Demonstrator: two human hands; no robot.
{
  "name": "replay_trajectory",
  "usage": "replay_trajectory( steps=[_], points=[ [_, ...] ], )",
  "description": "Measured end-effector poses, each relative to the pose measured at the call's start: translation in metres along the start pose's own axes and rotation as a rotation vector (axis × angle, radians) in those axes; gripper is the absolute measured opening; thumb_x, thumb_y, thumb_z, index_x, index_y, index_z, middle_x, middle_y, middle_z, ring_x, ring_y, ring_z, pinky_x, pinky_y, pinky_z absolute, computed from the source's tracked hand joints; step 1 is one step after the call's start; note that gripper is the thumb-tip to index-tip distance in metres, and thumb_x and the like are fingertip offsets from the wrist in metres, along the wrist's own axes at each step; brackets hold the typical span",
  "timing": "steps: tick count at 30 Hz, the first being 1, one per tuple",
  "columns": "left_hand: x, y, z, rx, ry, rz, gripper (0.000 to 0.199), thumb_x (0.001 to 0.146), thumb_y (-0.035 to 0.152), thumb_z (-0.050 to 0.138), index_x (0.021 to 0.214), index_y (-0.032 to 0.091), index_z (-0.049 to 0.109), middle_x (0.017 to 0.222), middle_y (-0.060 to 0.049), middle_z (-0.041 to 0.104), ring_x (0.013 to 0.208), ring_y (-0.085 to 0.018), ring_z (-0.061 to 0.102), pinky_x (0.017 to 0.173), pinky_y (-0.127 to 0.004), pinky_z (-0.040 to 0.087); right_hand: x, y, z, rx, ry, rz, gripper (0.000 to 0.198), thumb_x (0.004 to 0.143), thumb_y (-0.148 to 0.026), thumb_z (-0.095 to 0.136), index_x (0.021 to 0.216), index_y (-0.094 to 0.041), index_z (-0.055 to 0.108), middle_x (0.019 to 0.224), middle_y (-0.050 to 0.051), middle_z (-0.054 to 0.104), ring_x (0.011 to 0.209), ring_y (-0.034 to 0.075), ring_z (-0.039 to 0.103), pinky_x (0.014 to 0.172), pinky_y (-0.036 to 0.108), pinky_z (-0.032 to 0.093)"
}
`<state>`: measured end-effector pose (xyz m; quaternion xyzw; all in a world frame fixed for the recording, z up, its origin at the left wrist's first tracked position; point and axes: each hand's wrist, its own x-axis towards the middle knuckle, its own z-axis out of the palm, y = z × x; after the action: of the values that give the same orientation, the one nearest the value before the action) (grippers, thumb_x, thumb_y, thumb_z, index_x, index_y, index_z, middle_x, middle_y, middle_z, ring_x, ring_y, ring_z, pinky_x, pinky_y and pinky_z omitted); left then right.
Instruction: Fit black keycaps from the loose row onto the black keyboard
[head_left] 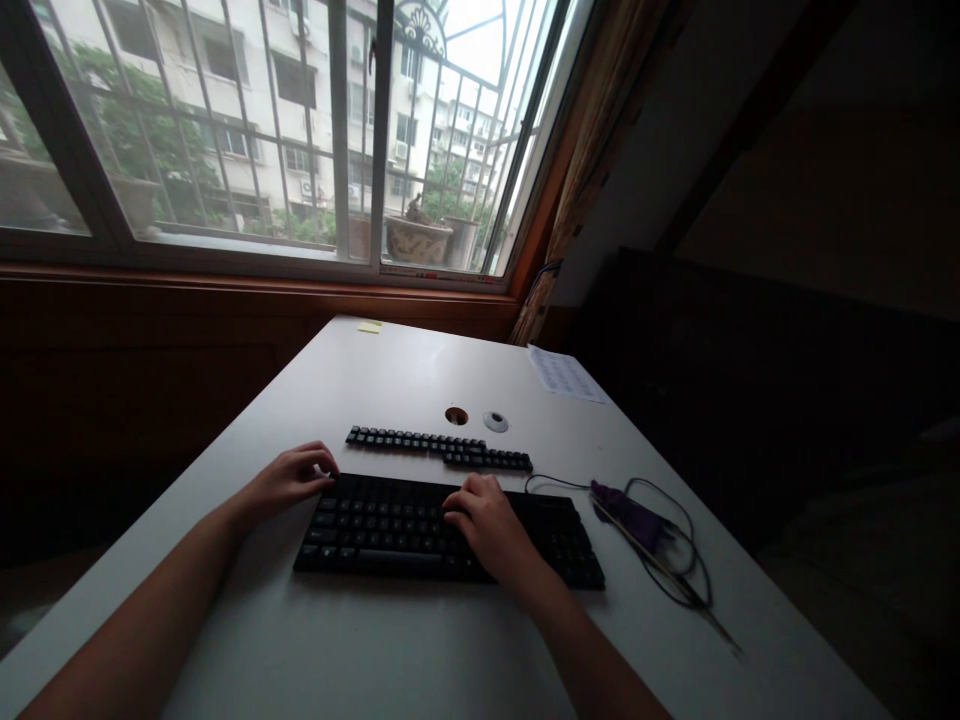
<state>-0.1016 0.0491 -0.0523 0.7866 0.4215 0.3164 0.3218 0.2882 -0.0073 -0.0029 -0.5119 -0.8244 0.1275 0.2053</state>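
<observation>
A black keyboard (397, 525) lies on the white table in front of me. My left hand (296, 472) is at its far left corner, thumb and fingers closed around a small white bit (322, 470) whose kind I cannot make out. Over the right middle of the keys, my right hand (484, 515) has its fingers curled and drawn together; what they hold, if anything, is hidden. Just behind the keyboard, loose black keycaps (416, 440) are lined up in two staggered strips.
Right of the keyboard lie a purple cloth (634, 520), a thin stick-like tool (701, 598) and a looped black cable (707, 575). Farther back are a round table hole (456, 415), its grey cover (495, 421), a printed sheet (564, 374) and a yellow note (370, 327).
</observation>
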Motion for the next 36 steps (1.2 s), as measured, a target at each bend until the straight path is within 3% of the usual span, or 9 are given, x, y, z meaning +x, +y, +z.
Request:
replay_trajectory(
  steps=[9, 14, 20, 27, 36],
  points=[
    [0.0, 0.007, 0.0, -0.005, 0.007, -0.001, 0.027, 0.096, 0.044, 0.067, 0.094, 0.019, 0.074, 0.101, -0.006, 0.068, 0.076, -0.014, 0.065, 0.065, -0.025, 0.053, -0.001, -0.02, -0.002, -0.186, -0.026, 0.026, 0.011, 0.092, -0.015, 0.078, 0.102, -0.02, 0.081, 0.106, 0.009, 0.07, 0.108, 0.028, 0.061, 0.099, 0.043, 0.051],
    [-0.001, 0.011, 0.0, -0.005, 0.011, -0.01, 0.028, 0.096, 0.044, 0.066, 0.094, 0.018, 0.074, 0.101, -0.006, 0.068, 0.072, -0.013, 0.063, 0.064, -0.026, 0.053, -0.003, -0.012, -0.002, -0.058, -0.015, 0.026, 0.015, 0.093, -0.014, 0.076, 0.104, -0.023, 0.082, 0.105, 0.007, 0.071, 0.108, 0.027, 0.062, 0.099, 0.041, 0.052],
    [0.0, 0.01, -0.001, 0.012, 0.003, -0.001, 0.028, 0.096, 0.044, 0.066, 0.094, 0.018, 0.075, 0.1, -0.006, 0.068, 0.073, -0.014, 0.064, 0.065, -0.026, 0.053, -0.009, 0.005, 0.002, 0.128, 0.145, 0.02, 0.023, 0.099, -0.02, 0.066, 0.119, -0.026, 0.076, 0.111, 0.007, 0.067, 0.111, 0.026, 0.064, 0.103, 0.043, 0.053],
    [-0.001, 0.009, -0.001, 0.011, -0.008, -0.016, 0.027, 0.096, 0.044, 0.067, 0.095, 0.019, 0.075, 0.101, -0.006, 0.068, 0.075, -0.015, 0.065, 0.066, -0.027, 0.054, -0.014, 0.011, 0.025, 0.07, 0.236, 0.074, 0.039, 0.099, -0.028, 0.065, 0.138, -0.025, 0.066, 0.133, 0.012, 0.064, 0.125, 0.031, 0.058, 0.112, 0.049, 0.05],
    [-0.001, 0.002, 0.0, 0.035, -0.004, 0.005, 0.029, 0.098, 0.046, 0.065, 0.095, 0.019, 0.073, 0.101, -0.006, 0.068, 0.076, -0.015, 0.063, 0.067, -0.026, 0.051, -0.012, 0.013, 0.034, 0.002, 0.23, 0.14, 0.04, 0.097, -0.034, 0.069, 0.135, -0.024, 0.067, 0.131, 0.012, 0.068, 0.125, 0.032, 0.06, 0.113, 0.051, 0.048]
  ],
)
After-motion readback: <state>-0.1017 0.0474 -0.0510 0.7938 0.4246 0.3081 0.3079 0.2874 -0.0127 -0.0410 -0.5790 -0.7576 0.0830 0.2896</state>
